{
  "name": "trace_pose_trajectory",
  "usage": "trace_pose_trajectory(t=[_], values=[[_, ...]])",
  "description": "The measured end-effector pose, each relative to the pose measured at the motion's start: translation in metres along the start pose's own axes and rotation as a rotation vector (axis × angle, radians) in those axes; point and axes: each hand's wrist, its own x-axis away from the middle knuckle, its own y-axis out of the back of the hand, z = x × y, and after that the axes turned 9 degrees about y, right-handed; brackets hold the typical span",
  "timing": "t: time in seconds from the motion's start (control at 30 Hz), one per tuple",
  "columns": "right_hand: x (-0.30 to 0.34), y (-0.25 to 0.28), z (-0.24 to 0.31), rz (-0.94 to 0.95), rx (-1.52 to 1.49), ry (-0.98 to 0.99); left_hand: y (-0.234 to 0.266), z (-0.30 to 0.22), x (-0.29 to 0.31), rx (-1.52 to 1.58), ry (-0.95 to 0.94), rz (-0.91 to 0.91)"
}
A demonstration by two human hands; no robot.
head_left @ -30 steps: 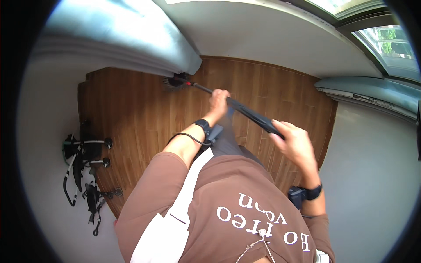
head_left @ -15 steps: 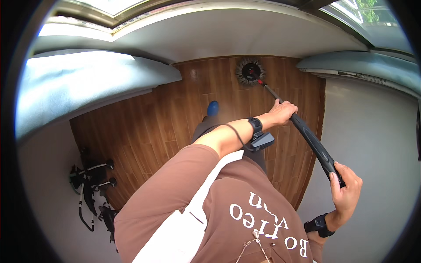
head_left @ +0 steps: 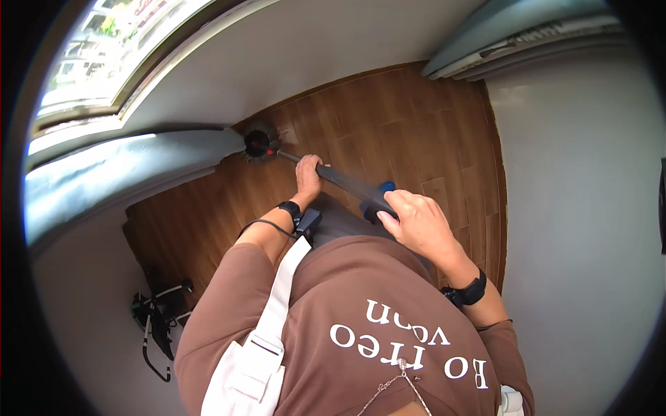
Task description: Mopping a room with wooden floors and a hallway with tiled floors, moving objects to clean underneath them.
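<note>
Brown T-shirt [head_left: 326,295] nearest. Right hand [head_left: 422,222] curls round upper end of black mop handle [head_left: 354,186]; left hand [head_left: 309,176] wraps it lower down (dark band [head_left: 290,209] on wrist). Fringed round mop head [head_left: 257,143], moments ago well apart from pale-blue curtain [head_left: 139,159], now sits at curtain's end, contact unclear: different stretch of wood-plank floor [head_left: 388,125] being covered. Window [head_left: 90,62] beyond.

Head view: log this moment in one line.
left hand: dark grey pole, lower grip; right hand: same pole, upper grip; round dark fringed head: on brown wood-look floor, beside light-blue fabric
</note>
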Motion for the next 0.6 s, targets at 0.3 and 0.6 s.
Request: trace_pose_trajectory(t=[0.3,0.6], values=[[0.109,0.156,-0.094,-0.208,0.197,-0.224,-0.17,-0.223,-0.036,0.177,-0.188,0.054],[0.222,0.177,-0.186,-0.382,0.195,-0.687,-0.351,-0.389,-0.083,0.038,-0.681,0.558]])
